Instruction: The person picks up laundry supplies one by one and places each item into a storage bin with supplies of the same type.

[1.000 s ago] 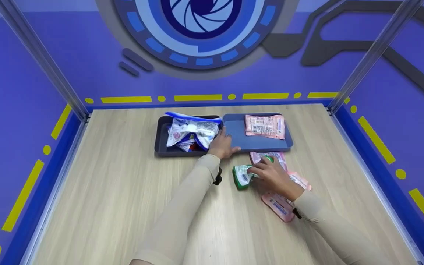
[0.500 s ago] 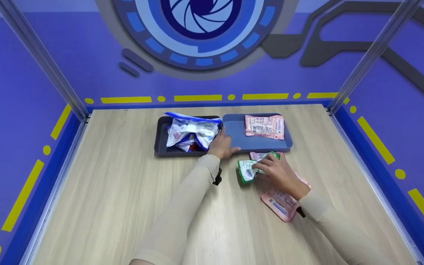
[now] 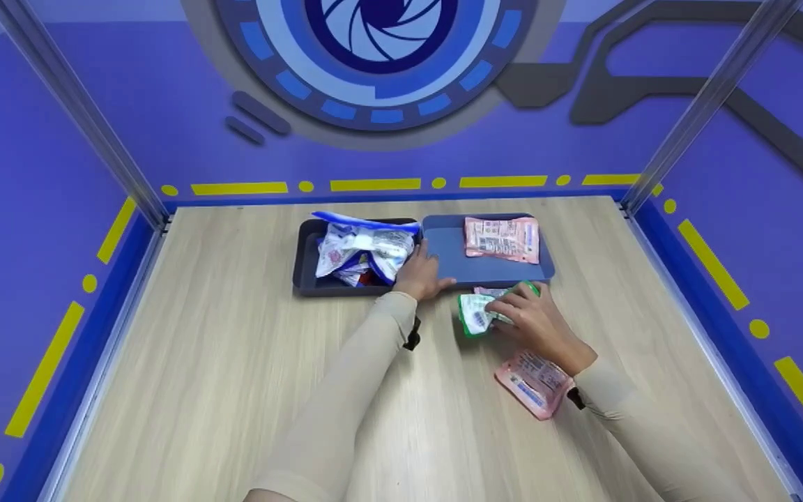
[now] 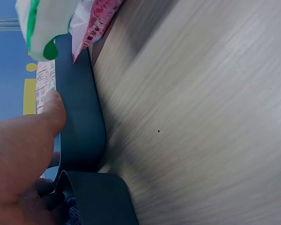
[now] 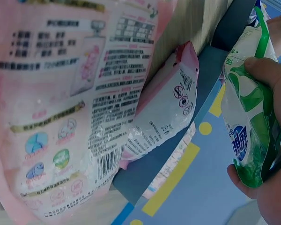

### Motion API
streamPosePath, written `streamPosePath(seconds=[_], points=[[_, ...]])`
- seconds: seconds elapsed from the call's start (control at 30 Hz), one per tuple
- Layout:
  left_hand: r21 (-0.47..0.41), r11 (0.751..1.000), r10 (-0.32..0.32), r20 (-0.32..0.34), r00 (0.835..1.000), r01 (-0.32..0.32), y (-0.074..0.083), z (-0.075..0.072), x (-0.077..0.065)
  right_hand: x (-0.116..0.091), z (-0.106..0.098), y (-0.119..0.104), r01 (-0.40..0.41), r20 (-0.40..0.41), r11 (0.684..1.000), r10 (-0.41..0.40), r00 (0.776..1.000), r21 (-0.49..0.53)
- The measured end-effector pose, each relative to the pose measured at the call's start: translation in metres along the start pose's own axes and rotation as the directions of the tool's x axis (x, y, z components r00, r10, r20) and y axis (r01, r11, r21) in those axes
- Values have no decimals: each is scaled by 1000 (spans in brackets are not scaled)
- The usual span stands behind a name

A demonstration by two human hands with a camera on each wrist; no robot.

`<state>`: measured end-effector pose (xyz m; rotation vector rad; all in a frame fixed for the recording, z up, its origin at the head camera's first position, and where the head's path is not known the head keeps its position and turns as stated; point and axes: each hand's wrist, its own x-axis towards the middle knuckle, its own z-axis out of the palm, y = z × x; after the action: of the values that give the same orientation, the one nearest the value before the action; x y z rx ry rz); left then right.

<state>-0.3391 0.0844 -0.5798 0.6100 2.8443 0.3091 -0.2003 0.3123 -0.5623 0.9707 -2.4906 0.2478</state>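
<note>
My right hand [image 3: 530, 317] pinches a green-and-white plastic pouch [image 5: 253, 101], lifted just in front of the blue-grey tray [image 3: 447, 268]. A pink printed pouch [image 5: 164, 108] lies at that tray's front wall, partly covered by the green one in the head view. Another pink pouch [image 3: 534, 383] rests on the table beneath my right wrist. My left hand [image 3: 420, 275] rests where the two trays meet, thumb stretched along the blue-grey tray's rim; its other fingers are partly hidden. Inside the blue-grey tray, a pink pouch [image 3: 502, 239] sits at the right.
The dark tray [image 3: 304, 268] on the left holds white-and-blue bags [image 3: 366, 247], one sticking out over the back rim. Blue panels [image 3: 304, 164] enclose the wooden table [image 3: 234, 348] at the back and sides.
My right hand has carried the green-and-white pouch rightward and a little up toward the blue-grey tray, over the pink pouch there. My left hand has stayed put.
</note>
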Motion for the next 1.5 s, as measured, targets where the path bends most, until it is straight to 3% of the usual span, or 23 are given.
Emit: streamPosePath(seconds=[0.63,1.0,1.5], points=[[-7,1000,-8,-6,1000,8,1,0,1,6,-10,9,-34,-17,998,33,999,-44],[-6,1000,2,-25,1000,-2,0,1,0,13,-10,21,-35,-80,997,29,996,-74],[-17,1000,-12,-10,1000,11,2,-3,-4,20,-10,32,-104,-64,993,101,993,-54]])
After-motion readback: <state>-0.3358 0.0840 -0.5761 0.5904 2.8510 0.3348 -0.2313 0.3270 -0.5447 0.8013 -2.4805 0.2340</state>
